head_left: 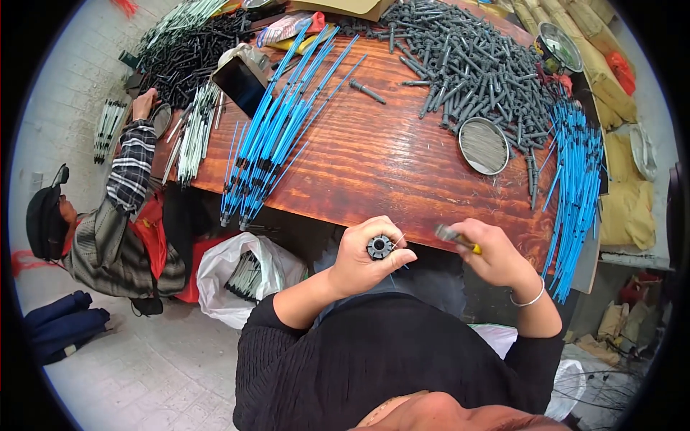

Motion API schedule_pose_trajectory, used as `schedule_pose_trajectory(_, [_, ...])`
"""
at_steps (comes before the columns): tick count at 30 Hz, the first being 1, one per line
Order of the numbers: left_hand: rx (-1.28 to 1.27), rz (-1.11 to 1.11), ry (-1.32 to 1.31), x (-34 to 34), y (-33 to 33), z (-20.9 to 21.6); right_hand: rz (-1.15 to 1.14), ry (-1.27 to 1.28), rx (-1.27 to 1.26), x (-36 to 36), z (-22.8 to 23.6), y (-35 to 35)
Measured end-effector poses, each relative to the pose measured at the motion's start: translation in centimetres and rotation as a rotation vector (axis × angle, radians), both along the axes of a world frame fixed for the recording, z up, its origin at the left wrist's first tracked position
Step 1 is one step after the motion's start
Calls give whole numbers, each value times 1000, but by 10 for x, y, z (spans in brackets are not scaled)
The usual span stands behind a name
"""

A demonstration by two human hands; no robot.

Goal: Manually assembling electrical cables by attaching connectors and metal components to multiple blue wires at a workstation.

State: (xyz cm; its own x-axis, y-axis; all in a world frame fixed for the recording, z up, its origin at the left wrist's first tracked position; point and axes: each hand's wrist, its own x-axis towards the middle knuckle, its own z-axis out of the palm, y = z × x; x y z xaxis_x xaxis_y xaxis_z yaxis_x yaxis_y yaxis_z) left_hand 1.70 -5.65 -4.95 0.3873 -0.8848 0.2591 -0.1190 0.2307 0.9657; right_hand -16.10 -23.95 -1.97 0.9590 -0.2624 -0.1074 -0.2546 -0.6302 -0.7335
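Observation:
My left hand (357, 253) is wrapped round a dark grey round notched piece (379, 247), seen end-on with a hole in its middle. Thin pale wires stick out beside that piece, near the thumb. To the right, my right hand (499, 253) is closed on a short tool (474, 248) with a blurred grey metal head and yellow on its handle; its exact kind does not show. The tool's head points toward my left hand, and the two are apart. Both hands are at the near edge of the red-brown wooden table (402, 172).
Bundles of blue rods (284, 133) lie at left, more blue rods (575, 187) at right. A heap of grey plastic parts (481, 79) covers the back right, beside a round tin of thin wires (484, 146). A co-worker's hand (144, 104) is at far left. A white sack (215, 273) stands below.

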Motion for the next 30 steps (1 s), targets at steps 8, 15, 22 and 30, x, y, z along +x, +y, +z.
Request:
schedule_pose_trajectory(8, [-36,23,-21,-1,0,2,320,61,-33,34,39,5])
schedule_pose_trajectory(15, [-23,9,-66,3,0,6,351,91,-106,41,44,10])
schedule_pose_trajectory(22, [-36,13,-89,3,-2,5,372,21,-517,45,60,13])
schedule_pose_trajectory(30, [-74,2,-164,6,-7,-7,259,177,-629,19,59,24])
